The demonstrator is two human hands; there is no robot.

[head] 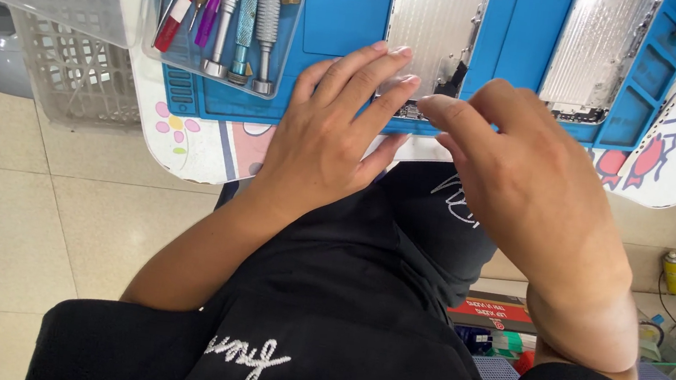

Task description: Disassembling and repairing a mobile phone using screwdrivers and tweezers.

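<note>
My left hand (332, 129) lies flat with its fingers spread at the near edge of a blue work mat (351, 11), fingertips touching the bottom end of a silver phone back housing (435, 30). My right hand (519, 186) hovers at the same edge, its thumb and forefinger pinched together close to the housing's bottom corner; whether something tiny sits between them is hidden. A second silver housing (596, 50) lies on the mat further right.
A clear tray (235, 10) of several screwdrivers sits at the mat's left. A white plastic basket (70, 63) stands beyond the small patterned table (198, 143). A yellow can (674, 273) and cluttered boxes sit on the tiled floor at right.
</note>
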